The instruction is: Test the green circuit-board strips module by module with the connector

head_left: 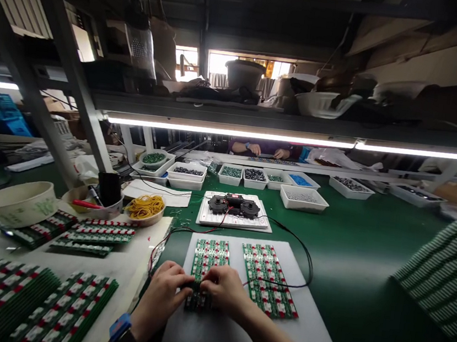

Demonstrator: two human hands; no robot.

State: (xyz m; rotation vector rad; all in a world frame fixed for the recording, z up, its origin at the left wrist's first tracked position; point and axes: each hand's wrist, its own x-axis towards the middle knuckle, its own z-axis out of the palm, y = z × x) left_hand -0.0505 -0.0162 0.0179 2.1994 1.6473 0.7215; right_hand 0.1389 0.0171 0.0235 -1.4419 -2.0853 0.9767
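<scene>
Your left hand (161,296) and your right hand (226,291) are bent over a green board strip (205,259), which lies flat on a white mat (301,324), and together they cover the lower part of it. The fingers (208,285) of both hands are curled down and come close together above the strip, but I cannot tell if they really grip it or only press on it, because the tips are hidden. The strip looks light and stiff, yet it seems fragile, since it carries many small red and white parts. It is better to take it by the bare green edges, not by these parts, and to avoid bending it. A second board strip (267,281) lies just beside the first on the same mat, a little tilted, and a black wire (302,263) crosses over it. This wire goes toward a black fixture (234,206) on a white plate (206,219). On your left, more strips (66,306) lie in rows near a bowl of yellow rubber bands (146,206). Farther ahead on the green counter (369,249) stand white trays (304,199) of small parts, and behind them you can see a co-worker's hands (266,151).
</scene>
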